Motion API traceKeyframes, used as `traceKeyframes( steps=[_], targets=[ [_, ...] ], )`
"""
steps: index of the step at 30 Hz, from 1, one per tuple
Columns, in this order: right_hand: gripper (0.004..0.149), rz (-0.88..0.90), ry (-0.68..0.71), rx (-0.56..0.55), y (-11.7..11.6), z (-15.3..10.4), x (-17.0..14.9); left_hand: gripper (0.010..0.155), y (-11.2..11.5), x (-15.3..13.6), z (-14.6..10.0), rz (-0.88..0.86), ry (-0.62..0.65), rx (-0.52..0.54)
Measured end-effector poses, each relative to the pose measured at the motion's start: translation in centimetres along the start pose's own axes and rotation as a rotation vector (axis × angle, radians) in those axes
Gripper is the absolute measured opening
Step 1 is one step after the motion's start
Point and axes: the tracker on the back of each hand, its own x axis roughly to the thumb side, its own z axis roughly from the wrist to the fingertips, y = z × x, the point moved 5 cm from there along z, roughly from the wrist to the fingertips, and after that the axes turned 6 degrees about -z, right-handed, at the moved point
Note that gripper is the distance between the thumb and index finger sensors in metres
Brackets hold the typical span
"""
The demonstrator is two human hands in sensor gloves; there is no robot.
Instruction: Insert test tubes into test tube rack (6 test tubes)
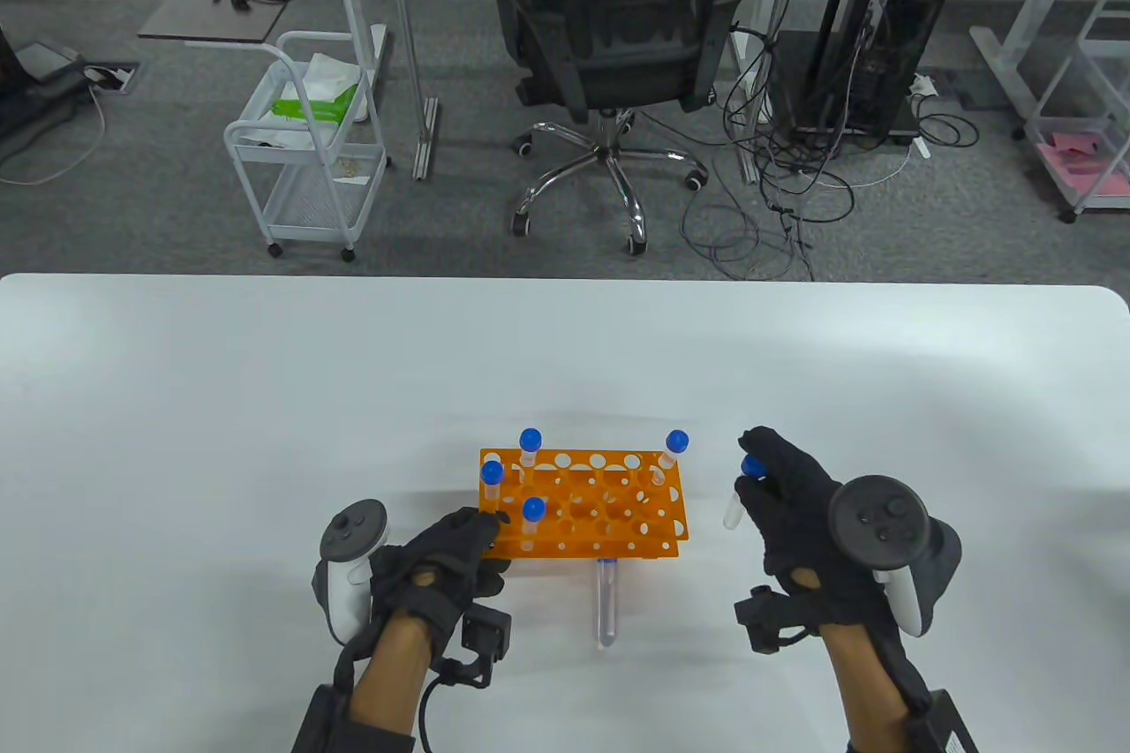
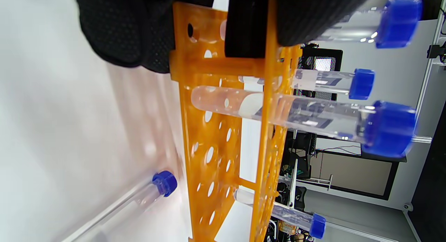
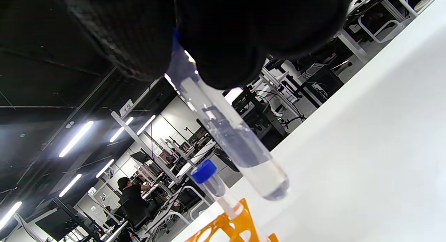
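An orange test tube rack (image 1: 609, 484) stands on the white table (image 1: 265, 400); several clear blue-capped tubes stand in it, at its left side (image 1: 533, 515) and at its far right corner (image 1: 673, 448). My left hand (image 1: 459, 554) grips the rack's near left corner; in the left wrist view its fingers (image 2: 139, 29) press the rack's edge (image 2: 195, 106). My right hand (image 1: 786, 493) pinches a blue-capped tube (image 1: 740, 497) near its cap and holds it above the table, right of the rack; the tube (image 3: 230, 137) hangs tilted. One more tube (image 1: 606, 603) lies flat in front of the rack.
The table's far edge (image 1: 565, 281) borders a grey floor with an office chair (image 1: 618, 38), a white cart (image 1: 309, 144) and loose cables. The lying tube also shows in the left wrist view (image 2: 139, 196), close to the rack's base.
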Motion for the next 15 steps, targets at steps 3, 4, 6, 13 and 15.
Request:
traceKeyframes(
  steps=[3,4,6,13,15],
  targets=[
    [0.054,0.010,0.016,-0.012,0.2,-0.2,0.4,0.042,0.2,-0.1,0.0,0.004,-0.002,-0.003],
    [0.054,0.012,0.022,-0.016,0.2,-0.2,0.5,0.042,0.3,-0.1,0.0,0.005,-0.002,-0.003],
    [0.054,0.012,0.030,-0.021,0.3,-0.4,0.8,0.042,0.5,-0.1,0.1,0.008,-0.003,-0.006],
    [0.056,0.008,0.049,-0.028,0.3,-0.7,1.4,0.042,0.9,-0.2,0.1,0.016,-0.003,-0.013],
    [0.055,0.001,0.057,-0.025,0.2,-0.7,1.6,0.042,1.0,-0.2,0.1,0.020,-0.005,-0.015]
  ],
)
